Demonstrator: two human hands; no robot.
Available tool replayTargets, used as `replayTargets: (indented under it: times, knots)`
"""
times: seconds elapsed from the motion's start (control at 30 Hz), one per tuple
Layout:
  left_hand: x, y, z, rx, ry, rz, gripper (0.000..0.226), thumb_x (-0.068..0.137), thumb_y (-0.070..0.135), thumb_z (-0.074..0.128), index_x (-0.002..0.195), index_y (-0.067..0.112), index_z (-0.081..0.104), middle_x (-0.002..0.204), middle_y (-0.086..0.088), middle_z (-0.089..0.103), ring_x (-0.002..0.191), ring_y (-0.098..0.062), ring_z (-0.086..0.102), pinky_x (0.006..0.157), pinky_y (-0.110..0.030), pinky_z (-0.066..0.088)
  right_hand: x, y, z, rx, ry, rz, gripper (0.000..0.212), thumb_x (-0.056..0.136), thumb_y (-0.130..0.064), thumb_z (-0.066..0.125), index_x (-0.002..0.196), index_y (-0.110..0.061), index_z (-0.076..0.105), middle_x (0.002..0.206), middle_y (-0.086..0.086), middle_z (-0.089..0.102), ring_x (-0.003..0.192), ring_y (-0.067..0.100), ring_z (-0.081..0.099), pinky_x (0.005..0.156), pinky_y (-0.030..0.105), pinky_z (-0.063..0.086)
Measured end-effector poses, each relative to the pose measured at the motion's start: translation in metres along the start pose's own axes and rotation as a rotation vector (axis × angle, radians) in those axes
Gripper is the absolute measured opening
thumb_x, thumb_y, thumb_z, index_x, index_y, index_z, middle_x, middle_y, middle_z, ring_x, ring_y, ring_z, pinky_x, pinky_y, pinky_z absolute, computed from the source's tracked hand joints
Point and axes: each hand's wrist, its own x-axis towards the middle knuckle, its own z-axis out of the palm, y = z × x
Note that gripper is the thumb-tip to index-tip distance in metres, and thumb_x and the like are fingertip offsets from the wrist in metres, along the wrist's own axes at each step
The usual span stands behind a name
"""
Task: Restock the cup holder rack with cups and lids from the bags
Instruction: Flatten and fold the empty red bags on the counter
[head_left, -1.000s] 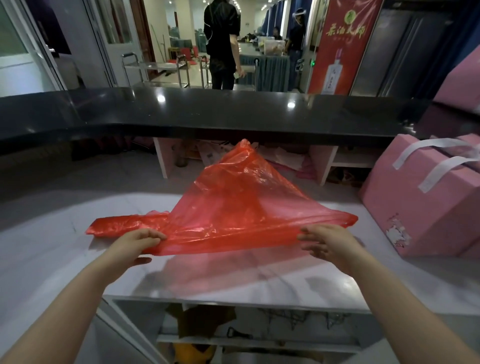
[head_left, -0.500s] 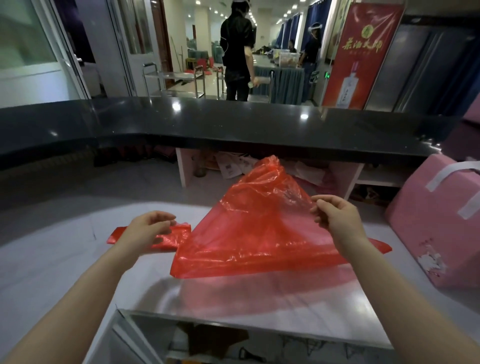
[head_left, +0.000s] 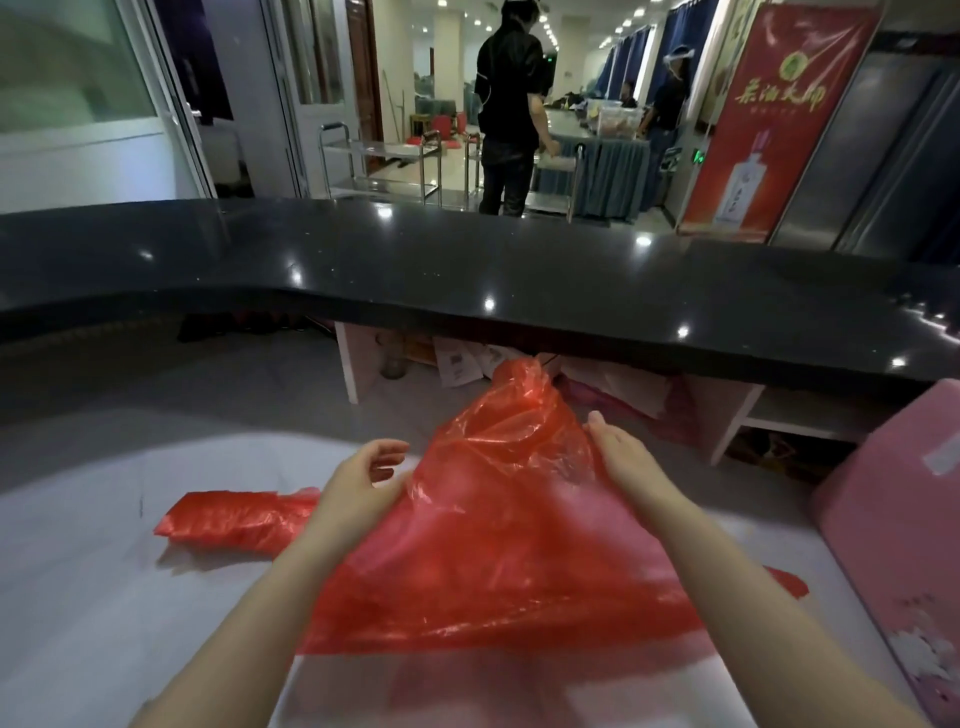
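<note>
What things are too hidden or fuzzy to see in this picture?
- Head view: whatever is inside the red bag; its crumpled film and motion blur hide it.
- Right hand: its grip is hidden behind the hand's back.
- Pink box: cut off by the right edge.
- Papers under the black counter: too dark and small.

Red translucent plastic bag (head_left: 498, 525): crumpled, peaked upward at centre, lower edge spread on the white worktop, one twisted end trailing flat to the left. Appears empty; contents not discernible.
</note>
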Motion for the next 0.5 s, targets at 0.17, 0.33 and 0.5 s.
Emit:
replayTargets:
  times: [0.17, 0.33, 0.5]
  knots:
    - [-0.013, -0.027, 0.029, 0.15, -0.024, -0.007, 0.037, 0.082, 0.029, 0.072, 0.116, 0.022, 0.059, 0.109, 0.004, 0.064, 0.095, -0.011, 0.062, 0.084, -0.032, 0.051, -0.018, 0.017, 0.004, 0.02, -0.103, -0.004, 0.021, 0.09, -0.035, 0.063, 0.094, -0.015, 0.068, 0.095, 0.009, 0.072, 0.075, 0.008, 0.061, 0.075, 0.03, 0.052]
    - [-0.031, -0.054, 0.045, 0.437, -0.15, 0.057, 0.06, 0.074, 0.036, 0.075, 0.128, 0.025, 0.053, 0.12, 0.005, 0.058, 0.103, -0.013, 0.06, 0.091, -0.032, 0.048, -0.04, 0.039, -0.002, 0.036, -0.045, 0.03, 0.014, 0.083, -0.01, 0.071, 0.096, -0.007, 0.068, 0.077, 0.007, 0.07, 0.067, 0.015, 0.06, 0.067, 0.034, 0.048]
    - [-0.048, -0.089, 0.048, 0.634, -0.161, 0.105, 0.049, 0.075, 0.035, 0.075, 0.119, 0.025, 0.058, 0.114, 0.003, 0.056, 0.105, -0.017, 0.058, 0.089, -0.029, 0.046, -0.066, 0.066, -0.008, -0.163, 0.078, 0.111, 0.01, 0.079, -0.004, 0.07, 0.084, -0.013, 0.067, 0.073, 0.005, 0.066, 0.062, 0.016, 0.058, 0.06, 0.027, 0.046]
